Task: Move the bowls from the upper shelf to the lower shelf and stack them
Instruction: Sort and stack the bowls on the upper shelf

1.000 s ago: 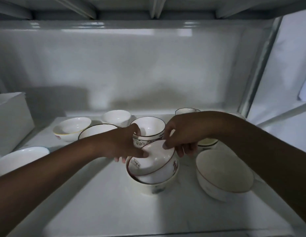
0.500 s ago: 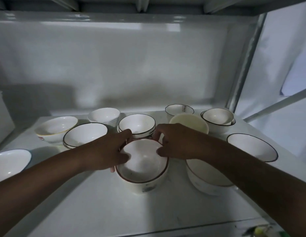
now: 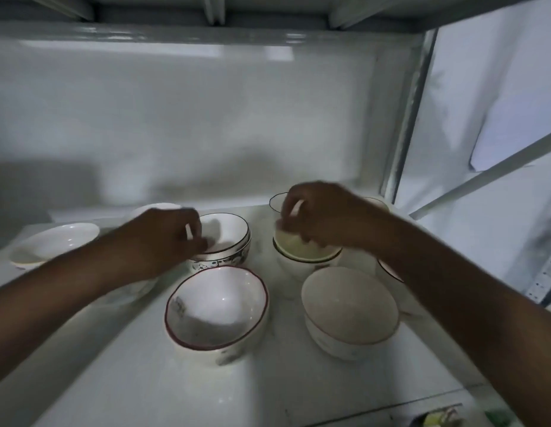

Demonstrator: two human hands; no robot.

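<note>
Stacking is partly done: left hand (image 3: 163,241) pinches black-rimmed bowl (image 3: 226,238), right hand (image 3: 323,217) pinches cream bowl (image 3: 302,251), loose bowls remaining.

Glossy glazed ceramic bowls (image 3: 217,306); smooth, shiny white shelf (image 3: 175,389).

On the shelf (image 3: 145,380), a stack of nested bowls (image 3: 217,315) sits front and centre, a wide bowl (image 3: 349,312) just to its right. Behind them stand a patterned bowl (image 3: 225,241) and, to its right, a second stack (image 3: 305,257). A shallow bowl (image 3: 52,245) lies far left.
</note>
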